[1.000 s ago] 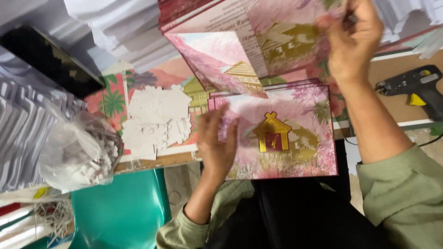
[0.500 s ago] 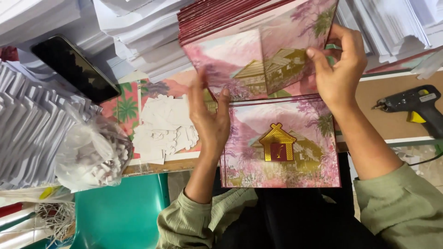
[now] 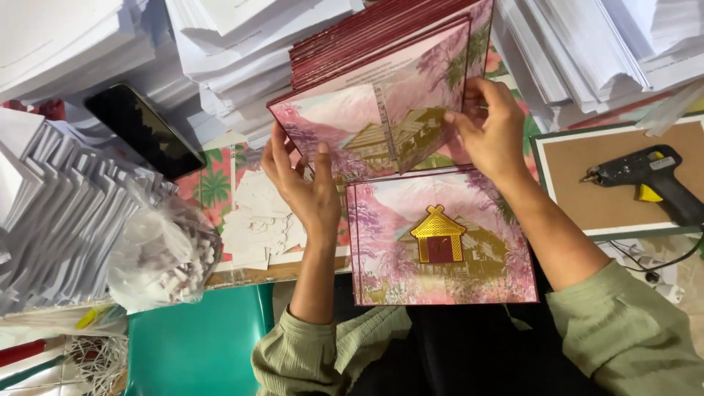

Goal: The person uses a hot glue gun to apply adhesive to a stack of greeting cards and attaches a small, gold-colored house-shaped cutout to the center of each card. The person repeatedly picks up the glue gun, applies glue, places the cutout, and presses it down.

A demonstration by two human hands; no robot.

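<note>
From the head camera, the left hand (image 3: 308,192) has its fingers spread and bent around the lower left edge of a folded pink card (image 3: 381,121) printed with houses and mountains, thumb pressed on its face. The right hand (image 3: 493,130) pinches the same card's right flap, fingertips closed on the paper edge. The card is held tilted above a stack of red-edged cards (image 3: 367,40), and just below it a flat card with a gold house (image 3: 440,238) lies over the person's lap. White paper stacks (image 3: 242,51) crowd the top of the view, a black phone (image 3: 143,132) lies to the left, and a clear bag of white cutouts (image 3: 165,253) sits beside pleated white sheets (image 3: 59,205). A black glue gun (image 3: 645,180) rests on a brown board (image 3: 587,176), partly cut off at the right. The right palm is hidden behind the flap.
</note>
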